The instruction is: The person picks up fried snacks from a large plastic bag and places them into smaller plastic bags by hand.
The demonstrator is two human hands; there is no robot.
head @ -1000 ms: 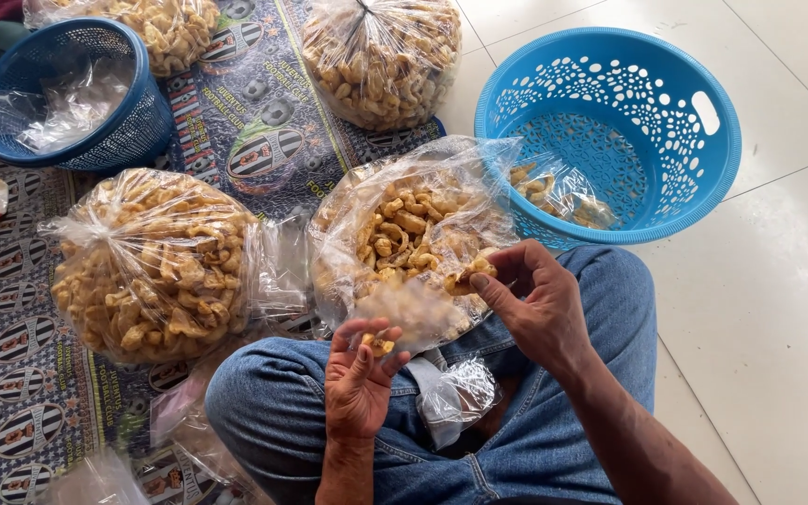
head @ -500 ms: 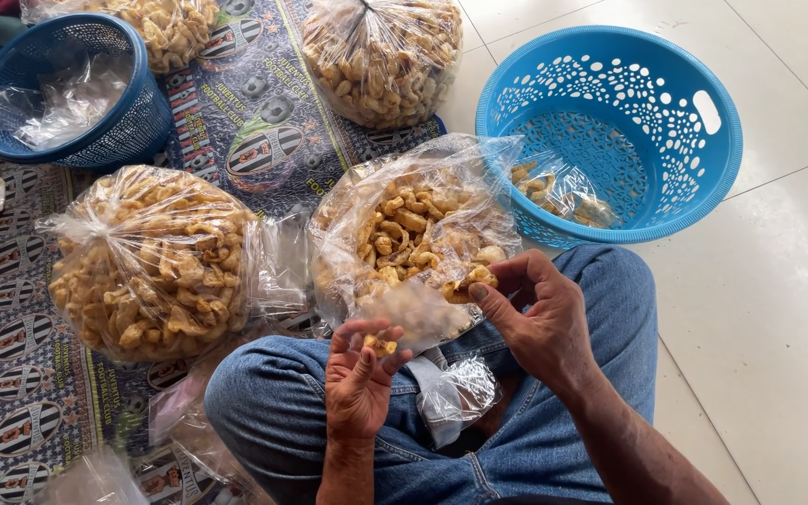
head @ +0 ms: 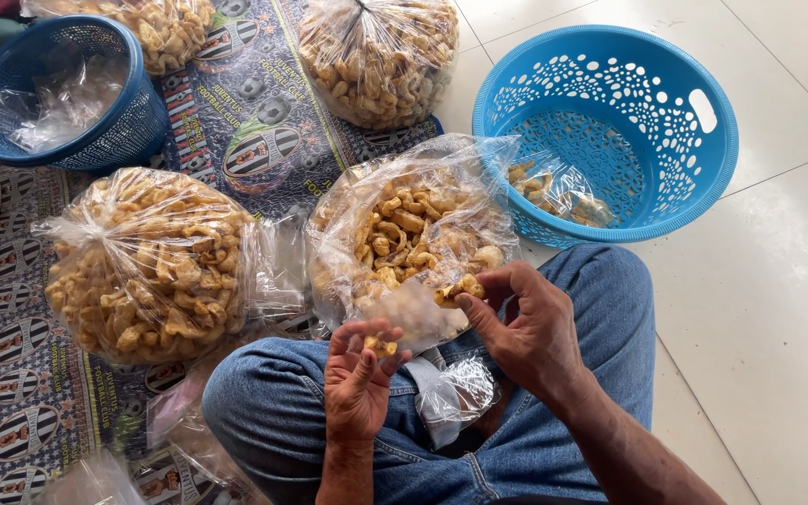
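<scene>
The right hand (head: 527,329), at lower centre-right of the frame, has its fingers (head: 475,309) pinched shut on a few crackers (head: 458,291) at the mouth of the open bag (head: 411,245). The left hand (head: 359,382), lower centre, is cupped palm up with fingers half curled around a small cracker piece (head: 381,346). The bag lies just above both hands, its opening facing them; the right hand touches it and is nearer. An empty small bag (head: 455,397) rests on the lap between the wrists. A tied bag (head: 147,266) sits at left, a blue basket (head: 713,131) at upper right.
</scene>
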